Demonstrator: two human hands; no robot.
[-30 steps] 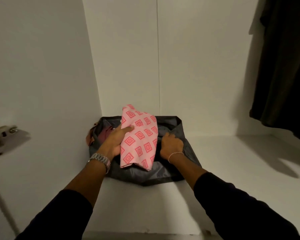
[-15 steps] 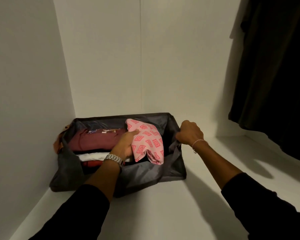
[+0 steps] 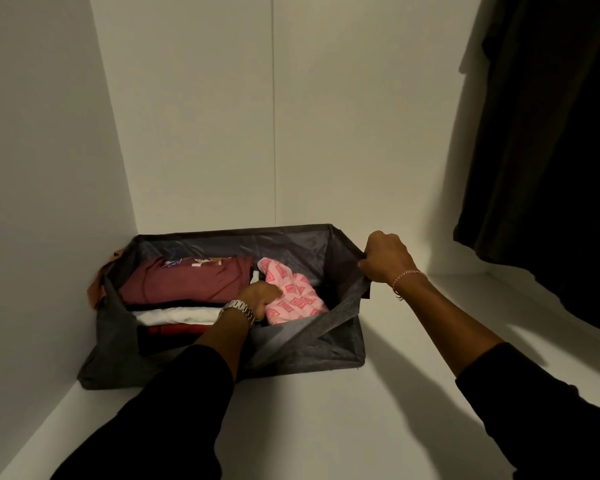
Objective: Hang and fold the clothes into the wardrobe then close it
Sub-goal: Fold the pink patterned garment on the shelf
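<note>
A grey fabric storage bin (image 3: 302, 351) sits in the left back corner of the white wardrobe shelf (image 3: 326, 417). Inside its right half lies a folded pink garment with a red square pattern (image 3: 293, 299). My left hand (image 3: 262, 299) reaches into the bin and grips that garment at its left side, fingers curled into the cloth. My right hand (image 3: 385, 259) grips the bin's right rim and pulls it outward. In the bin's left half is a stack of folded clothes: maroon (image 3: 187, 282) on top, white (image 3: 177, 315) and red below.
Dark garments (image 3: 548, 133) hang at the right, above the shelf. White wardrobe walls close in at the left and the back. A brown piece of cloth (image 3: 99, 289) sticks out behind the bin's left corner.
The pink garment went from lying over the bin's top down into its right half. My right hand moved from the bin's front to its right rim and pulled it open.
</note>
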